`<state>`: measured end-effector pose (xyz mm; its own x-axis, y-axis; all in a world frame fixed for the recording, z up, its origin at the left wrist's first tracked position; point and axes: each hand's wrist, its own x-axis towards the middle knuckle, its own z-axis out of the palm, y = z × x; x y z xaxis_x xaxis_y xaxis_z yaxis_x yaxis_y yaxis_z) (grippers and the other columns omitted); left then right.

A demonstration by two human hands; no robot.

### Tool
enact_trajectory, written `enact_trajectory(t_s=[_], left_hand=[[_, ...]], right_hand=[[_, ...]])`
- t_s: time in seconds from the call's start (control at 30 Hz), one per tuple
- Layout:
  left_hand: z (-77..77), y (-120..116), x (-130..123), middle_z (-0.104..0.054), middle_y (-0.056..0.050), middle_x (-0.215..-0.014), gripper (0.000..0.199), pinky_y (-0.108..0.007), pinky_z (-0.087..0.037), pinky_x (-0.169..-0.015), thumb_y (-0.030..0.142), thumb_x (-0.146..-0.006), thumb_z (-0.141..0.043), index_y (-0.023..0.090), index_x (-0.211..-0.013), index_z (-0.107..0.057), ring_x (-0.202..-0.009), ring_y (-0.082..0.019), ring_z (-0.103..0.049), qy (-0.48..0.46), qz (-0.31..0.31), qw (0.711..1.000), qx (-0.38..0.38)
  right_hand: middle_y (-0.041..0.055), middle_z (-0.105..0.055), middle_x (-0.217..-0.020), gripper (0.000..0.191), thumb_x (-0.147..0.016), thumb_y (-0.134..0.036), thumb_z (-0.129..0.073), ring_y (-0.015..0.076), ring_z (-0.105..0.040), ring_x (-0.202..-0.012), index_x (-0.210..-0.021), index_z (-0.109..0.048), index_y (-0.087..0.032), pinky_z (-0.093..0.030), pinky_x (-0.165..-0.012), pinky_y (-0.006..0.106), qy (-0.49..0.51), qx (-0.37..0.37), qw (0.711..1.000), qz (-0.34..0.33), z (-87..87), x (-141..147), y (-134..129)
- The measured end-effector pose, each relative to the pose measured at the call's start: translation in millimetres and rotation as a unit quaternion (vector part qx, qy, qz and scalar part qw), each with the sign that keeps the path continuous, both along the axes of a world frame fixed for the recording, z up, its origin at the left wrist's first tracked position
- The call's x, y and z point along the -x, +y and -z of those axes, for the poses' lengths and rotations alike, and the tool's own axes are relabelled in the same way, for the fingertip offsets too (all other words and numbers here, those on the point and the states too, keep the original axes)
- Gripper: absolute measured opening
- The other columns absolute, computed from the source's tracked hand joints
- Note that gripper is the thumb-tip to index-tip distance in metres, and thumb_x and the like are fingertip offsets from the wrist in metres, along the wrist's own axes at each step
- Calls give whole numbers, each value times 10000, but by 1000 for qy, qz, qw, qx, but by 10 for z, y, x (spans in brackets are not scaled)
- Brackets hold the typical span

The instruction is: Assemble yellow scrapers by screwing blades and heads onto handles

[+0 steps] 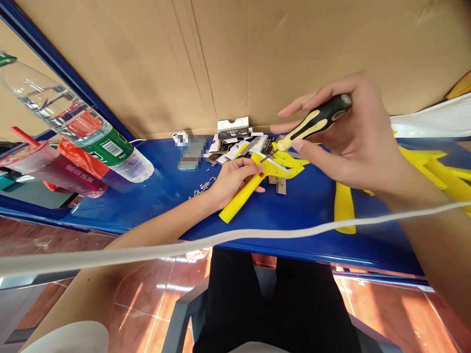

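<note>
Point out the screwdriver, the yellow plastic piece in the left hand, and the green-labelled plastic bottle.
Screwdriver [312,121], head view, on the handle.
Yellow plastic piece [239,198], head view, on the long bar.
Plastic bottle [112,147], head view, on the green label.

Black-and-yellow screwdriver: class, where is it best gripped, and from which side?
Grip the wide handle from above, as the right hand does: it is thick, while the thin shaft tips down onto the yellow plastic part.

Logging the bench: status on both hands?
Right hand grips black-and-yellow screwdriver, tip at yellow plastic part. Left hand holds that part. Pale cable hangs across view.
</note>
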<state>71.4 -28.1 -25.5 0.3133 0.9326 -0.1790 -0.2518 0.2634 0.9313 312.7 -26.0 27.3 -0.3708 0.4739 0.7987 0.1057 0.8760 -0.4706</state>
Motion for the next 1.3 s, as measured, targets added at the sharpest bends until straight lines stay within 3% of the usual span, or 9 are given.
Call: enact_trajectory(t_s=[0.2,0.4,0.57,0.7,0.8,0.9,1.1,1.2,1.3], left_hand=[[5,-1,-6,-793,-55,-883,337,-297,-733,-647,217,-805,-1026,151,-899,-710,-829,-187,-785,-1,-1,1000,-2],[0,4,0,-798,-55,-898,345,-289,-734,-661,236,-806,-1033,154,-908,-714,-819,-173,-778,3,5,1000,0],[-6,-6,-11,-795,-52,-903,333,-286,-730,-652,218,-812,-1019,155,-907,-706,-823,-175,-783,2,3,1000,-2],[-14,-21,-17,-780,-44,-884,301,-300,-735,-635,187,-824,-988,155,-919,-705,-850,-193,-790,-2,4,1000,-2],[-14,-23,-16,-775,-41,-877,335,-295,-735,-650,210,-821,-1011,159,-921,-696,-847,-189,-788,5,3,1000,-1],[-7,-16,-12,-770,-41,-865,349,-302,-737,-659,217,-827,-1019,159,-918,-687,-820,-181,-777,8,3,1000,-1],[-7,17,4,-794,-53,-894,325,-285,-732,-653,195,-836,-999,161,-879,-678,-824,-175,-782,3,-13,1000,9],[-7,26,5,-804,-52,-909,321,-273,-727,-640,174,-836,-990,165,-883,-672,-829,-176,-791,-5,-19,1000,11],[1,26,5,-806,-50,-910,323,-279,-726,-628,178,-836,-990,167,-908,-676,-787,-168,-782,0,-14,1000,5]], right_hand=[[21,-700,-1373,483,-929,-438,-994,309,-844,-1061,-1305,-690,-441,-788,-909,553,34,-8,988,148,26,36,-44],[39,-760,-1345,454,-1023,-424,-901,332,-845,-1199,-1395,-643,-439,-751,-1060,585,15,3,999,29,-1,36,-6],[15,-722,-1167,516,-862,-570,-1041,305,-817,-973,-1225,-722,-389,-760,-889,570,62,-68,982,167,35,60,25],[6,-713,-1330,644,-957,-440,-973,291,-824,-1161,-1481,-602,-489,-720,-1116,564,41,4,996,78,31,80,-6],[8,-656,-1551,697,-932,-390,-986,309,-824,-1219,-1499,-600,-514,-761,-1032,546,55,21,994,90,39,87,-52],[23,-704,-1463,644,-937,-406,-987,312,-843,-1115,-1467,-630,-485,-766,-983,544,51,18,990,131,55,59,-56],[40,-735,-1495,517,-1055,-497,-862,328,-814,-1323,-1520,-638,-474,-723,-1117,558,-16,14,999,29,-1,-2,-62],[27,-772,-1294,447,-1008,-465,-935,309,-849,-1146,-1404,-729,-460,-760,-1006,510,17,6,996,86,9,13,-73],[27,-727,-1328,440,-963,-556,-968,305,-822,-1066,-1339,-771,-443,-770,-904,522,27,-30,984,174,51,15,-39]])
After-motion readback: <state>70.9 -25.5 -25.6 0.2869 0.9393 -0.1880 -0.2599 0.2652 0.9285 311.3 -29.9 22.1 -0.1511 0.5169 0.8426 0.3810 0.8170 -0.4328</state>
